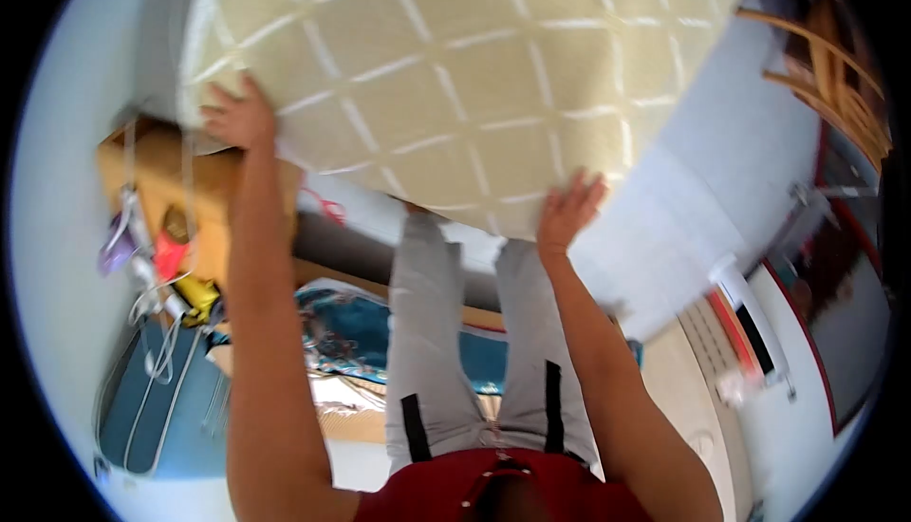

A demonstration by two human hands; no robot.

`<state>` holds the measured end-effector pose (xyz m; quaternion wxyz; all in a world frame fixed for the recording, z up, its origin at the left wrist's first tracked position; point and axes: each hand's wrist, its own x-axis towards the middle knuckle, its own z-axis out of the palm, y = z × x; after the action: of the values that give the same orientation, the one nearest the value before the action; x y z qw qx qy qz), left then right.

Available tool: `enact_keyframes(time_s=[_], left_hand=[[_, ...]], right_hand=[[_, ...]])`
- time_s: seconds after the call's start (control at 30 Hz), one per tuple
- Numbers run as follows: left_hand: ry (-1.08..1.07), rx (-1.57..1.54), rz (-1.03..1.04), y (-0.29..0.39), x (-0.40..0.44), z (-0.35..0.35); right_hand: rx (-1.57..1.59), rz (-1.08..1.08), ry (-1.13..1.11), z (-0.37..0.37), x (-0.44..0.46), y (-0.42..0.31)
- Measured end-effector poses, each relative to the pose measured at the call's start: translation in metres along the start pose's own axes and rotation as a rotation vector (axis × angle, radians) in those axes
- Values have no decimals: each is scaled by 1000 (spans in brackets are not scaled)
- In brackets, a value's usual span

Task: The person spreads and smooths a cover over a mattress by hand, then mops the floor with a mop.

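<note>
A pale yellow sheet [465,76] with a white lattice pattern spreads across the top of the view, in front of my body. Whether it is a loose cloth or covers something firm, I cannot tell. Near its left edge, my left hand [241,121] rests against it with the fingers spread. My right hand [567,214] lies at the near edge, lower right, fingers stretched out over the surface. Neither hand shows anything gripped in it.
A wooden cabinet [211,201] stands at left, with white cables [161,356] and small colourful items beside it. Teal patterned fabric [343,327] lies behind my legs. At right are a wooden chair [826,66] and a white appliance [754,323].
</note>
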<state>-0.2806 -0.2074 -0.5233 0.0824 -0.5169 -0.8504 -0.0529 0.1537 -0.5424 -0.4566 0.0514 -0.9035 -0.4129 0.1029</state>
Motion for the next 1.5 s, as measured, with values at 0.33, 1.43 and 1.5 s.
enact_keyframes(time_s=[0.33,1.43,1.5], left_hand=[[-252,-266,53,-44,61,-18],[-247,88,-137,-75,119,-15],[-85,-100,134,-46,58,1]], right_hand=[[-117,71,168,6,13,-26],[122,426,300,7,57,-3],[389,809,130,-12,91,13]])
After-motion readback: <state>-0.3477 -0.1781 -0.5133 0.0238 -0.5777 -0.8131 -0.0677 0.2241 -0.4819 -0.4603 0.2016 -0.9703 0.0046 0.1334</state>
